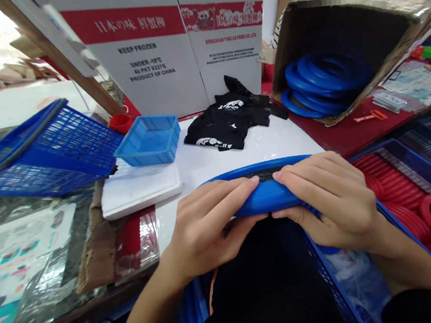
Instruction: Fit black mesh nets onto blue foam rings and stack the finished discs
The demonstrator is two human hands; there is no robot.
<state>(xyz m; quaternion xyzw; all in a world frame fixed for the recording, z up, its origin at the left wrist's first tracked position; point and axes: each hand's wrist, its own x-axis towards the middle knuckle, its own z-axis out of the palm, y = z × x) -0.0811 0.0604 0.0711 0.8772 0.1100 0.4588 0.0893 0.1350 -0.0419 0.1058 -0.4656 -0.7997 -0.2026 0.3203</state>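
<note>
Just above the white bench point(274, 144), close to the person's body, both hands hold a blue ring point(267, 197) with black fabric point(264, 176) stretched across it. Left hand point(206, 227) and right hand point(326, 199) each keep a closed grip on the ring's near rim, fingertips pressing the fabric edge. Black printed cloths point(230, 120) lie behind, beside a small blue tray point(149, 139).

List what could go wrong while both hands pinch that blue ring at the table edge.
1. The left hand and right hand grip only the near rim of the blue ring; its far side might tip or slip.
2. The ring sits at the white tabletop edge, so it may drop toward the lap.
3. Black fabric showing inside the ring could bunch up.
</note>
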